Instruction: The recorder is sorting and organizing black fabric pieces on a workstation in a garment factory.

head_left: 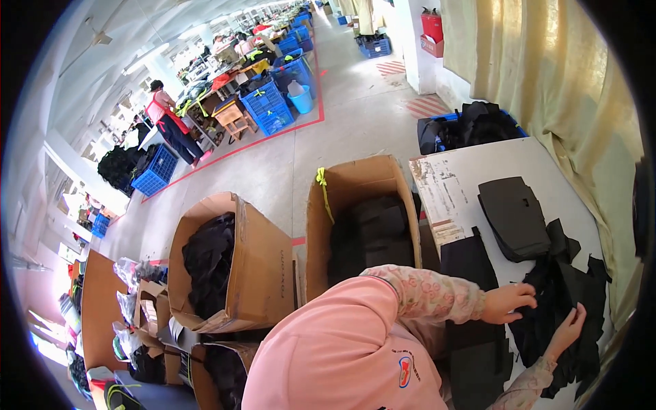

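My left hand (509,303) reaches over the white table with its fingers apart and slightly bent, just left of a heap of black fabric pieces (536,328). Lower right, my right hand (566,333) pinches the edge of a flat black fabric piece (575,283) that stands up from the heap. Behind the hands lies a neat stack of black panels (514,217) with rounded corners. More black fabric strips (471,263) are spread along the table's left side, partly under my left forearm.
The white worktable (437,171) has a worn left edge. Beside it stand cardboard boxes (362,171) (266,253) filled with black pieces. A blue crate (516,126) of black goods sits behind the table. A curtain (547,61) hangs at right. Across the aisle a person (167,119) stands near blue crates.
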{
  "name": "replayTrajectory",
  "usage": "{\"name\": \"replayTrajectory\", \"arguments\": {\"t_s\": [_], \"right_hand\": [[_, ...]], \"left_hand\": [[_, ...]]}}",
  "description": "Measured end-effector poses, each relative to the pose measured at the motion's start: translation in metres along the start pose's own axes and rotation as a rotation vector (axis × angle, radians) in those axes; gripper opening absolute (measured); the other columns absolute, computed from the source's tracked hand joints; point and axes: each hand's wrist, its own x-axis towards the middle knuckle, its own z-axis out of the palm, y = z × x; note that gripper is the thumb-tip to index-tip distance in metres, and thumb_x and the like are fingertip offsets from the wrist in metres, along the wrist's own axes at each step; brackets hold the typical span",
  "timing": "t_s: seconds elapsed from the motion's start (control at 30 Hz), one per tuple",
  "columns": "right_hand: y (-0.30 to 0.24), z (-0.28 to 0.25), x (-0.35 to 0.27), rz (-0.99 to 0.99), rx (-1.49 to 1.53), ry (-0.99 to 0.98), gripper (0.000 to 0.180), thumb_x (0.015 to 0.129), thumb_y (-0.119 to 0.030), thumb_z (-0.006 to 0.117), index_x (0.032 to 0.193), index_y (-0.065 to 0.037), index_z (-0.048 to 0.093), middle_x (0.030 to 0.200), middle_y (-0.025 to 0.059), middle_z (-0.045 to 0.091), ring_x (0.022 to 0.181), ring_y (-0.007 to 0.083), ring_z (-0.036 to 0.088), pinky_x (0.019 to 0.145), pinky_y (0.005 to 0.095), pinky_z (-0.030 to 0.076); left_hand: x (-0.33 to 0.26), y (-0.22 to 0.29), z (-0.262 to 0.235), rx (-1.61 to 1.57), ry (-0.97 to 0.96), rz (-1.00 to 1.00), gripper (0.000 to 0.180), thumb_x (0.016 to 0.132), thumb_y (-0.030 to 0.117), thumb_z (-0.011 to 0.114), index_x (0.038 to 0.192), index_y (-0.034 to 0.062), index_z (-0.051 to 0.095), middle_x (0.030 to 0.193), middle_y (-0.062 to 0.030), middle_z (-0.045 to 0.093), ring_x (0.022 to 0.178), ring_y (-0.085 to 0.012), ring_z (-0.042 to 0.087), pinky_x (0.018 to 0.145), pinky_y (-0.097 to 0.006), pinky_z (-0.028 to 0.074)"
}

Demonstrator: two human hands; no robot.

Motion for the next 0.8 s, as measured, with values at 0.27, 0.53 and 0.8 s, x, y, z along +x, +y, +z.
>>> {"name": "replayTrajectory", "arguments": {"t_s": [0.27, 0.53, 0.8], "right_hand": [[-0.132, -0.035, -0.021, -0.456, -0.297, -0.216, 0.018, 0.094, -0.002, 0.051, 0.111, 0.002, 0.056, 0.112, 0.0179, 0.057, 0.107, 0.0348, 0.053, 0.092, 0.0408, 0.042], [-0.168, -0.052, -0.026, -0.555, -0.294, 0.093, 0.024, 0.095, -0.002, 0.054, 0.119, 0.002, 0.055, 0.115, 0.0166, 0.058, 0.106, 0.0323, 0.056, 0.093, 0.0395, 0.044], [-0.154, -0.052, -0.019, -0.274, -0.055, 0.226, 0.04, 0.097, -0.013, 0.057, 0.133, 0.001, 0.048, 0.125, 0.0177, 0.057, 0.112, 0.0265, 0.058, 0.094, 0.0341, 0.046]], "left_hand": [[0.082, 0.047, -0.013, 0.145, 0.28, 0.362, 0.058, 0.064, 0.013, 0.076, 0.117, 0.0111, 0.053, 0.114, -0.0151, 0.051, 0.111, -0.0354, 0.049, 0.1, -0.047, 0.035], [0.123, 0.051, -0.01, 0.118, 0.34, 0.42, 0.026, 0.061, 0.013, 0.074, 0.083, 0.0123, 0.059, 0.084, -0.0061, 0.057, 0.078, -0.029, 0.057, 0.069, -0.043, 0.043], [0.148, 0.097, -0.026, -0.154, 0.463, 0.506, 0.019, 0.063, 0.011, 0.071, 0.078, 0.009, 0.059, 0.081, -0.01, 0.058, 0.074, -0.0317, 0.058, 0.062, -0.043, 0.047]]}}
